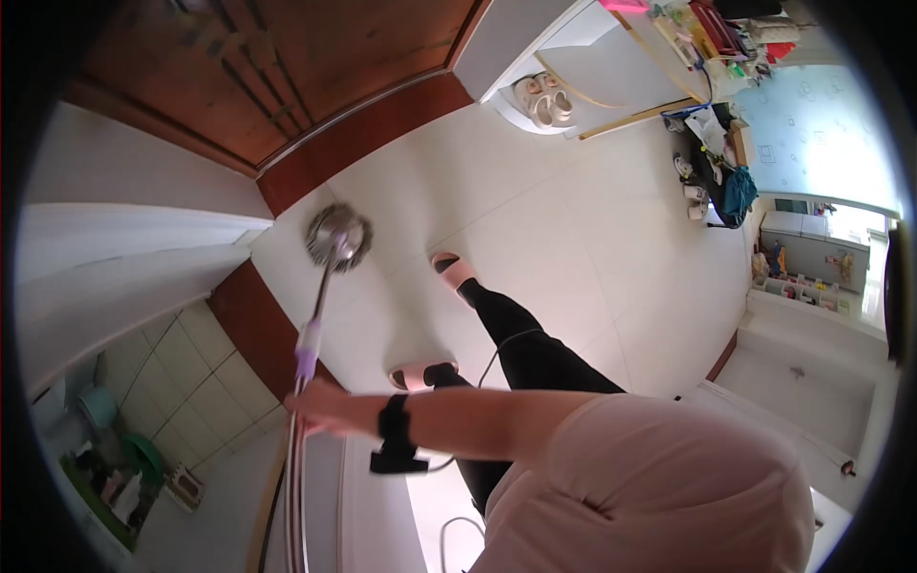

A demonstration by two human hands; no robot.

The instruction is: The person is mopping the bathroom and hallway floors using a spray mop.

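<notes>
A home, as the pink slippers, pale clogs and brown door show.

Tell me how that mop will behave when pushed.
The mop should feel fairly stiff, its pole looking straight and metallic. The strands fringing its round head will probably flop and drag. Long-poled and small-headed, it would likely tip if the right hand let go.

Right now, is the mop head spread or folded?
Spread: the mop head shows grey strands fanned out around its shiny round centre.
</notes>
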